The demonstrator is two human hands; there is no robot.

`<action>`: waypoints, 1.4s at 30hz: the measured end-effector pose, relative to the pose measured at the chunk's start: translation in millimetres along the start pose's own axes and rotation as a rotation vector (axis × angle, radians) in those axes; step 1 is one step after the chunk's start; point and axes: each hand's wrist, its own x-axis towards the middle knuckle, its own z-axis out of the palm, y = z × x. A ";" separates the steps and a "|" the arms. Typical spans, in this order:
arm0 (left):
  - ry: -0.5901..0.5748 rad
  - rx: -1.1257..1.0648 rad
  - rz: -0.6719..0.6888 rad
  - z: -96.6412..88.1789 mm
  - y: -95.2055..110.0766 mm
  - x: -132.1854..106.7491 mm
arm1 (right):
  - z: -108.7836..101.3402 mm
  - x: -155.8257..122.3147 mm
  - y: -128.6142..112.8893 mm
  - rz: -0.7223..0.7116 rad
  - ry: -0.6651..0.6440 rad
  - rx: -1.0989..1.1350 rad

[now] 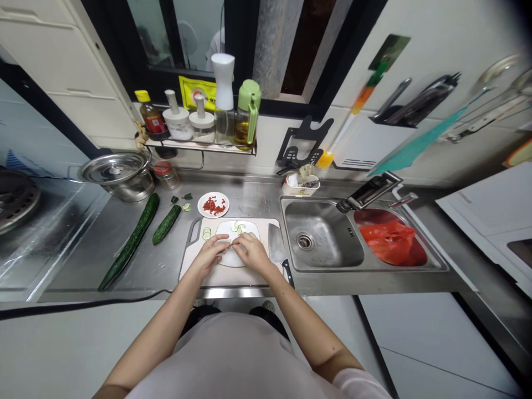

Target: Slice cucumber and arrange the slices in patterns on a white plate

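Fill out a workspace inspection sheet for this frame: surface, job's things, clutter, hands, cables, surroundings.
Surface: steel counter, with a cutting board on it.
Job's things: white plate on the board, cucumber slices on its far side.
Clutter: cleaver right of the plate; long cucumber, short cucumber, dish of red pieces and lidded pot to the left.
Hands: left hand and right hand meet at the fingertips over the plate; grip unclear.
Cables: black cable along the counter's front edge.
Surroundings: sink, something red in its right basin; condiment rack below a window.
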 end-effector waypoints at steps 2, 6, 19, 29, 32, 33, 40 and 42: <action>-0.011 0.020 0.019 0.7 1.0 0.5 | -1.4 -0.1 0.6 0.011 -0.011 0.003; -0.026 0.076 0.070 2.3 3.1 1.3 | -3.2 0.8 1.7 0.017 -0.027 0.023; -0.125 0.200 0.205 3.3 2.7 7.4 | -8.5 7.1 15.6 -0.052 -0.179 0.106; -0.163 0.258 0.223 3.0 -18.7 23.8 | -0.8 7.5 31.2 0.039 -0.292 0.181; -0.145 0.296 0.245 3.0 -27.2 28.3 | 1.5 6.5 35.0 0.084 -0.331 0.156; -0.136 0.320 0.251 2.9 -30.3 29.9 | 2.8 6.1 36.0 0.099 -0.346 0.141; -0.079 0.545 0.274 -3.5 -47.5 39.1 | 18.1 3.2 41.2 0.157 -0.401 0.009; -0.066 0.627 0.284 -4.9 -48.9 39.6 | 21.8 2.4 41.7 0.162 -0.401 -0.036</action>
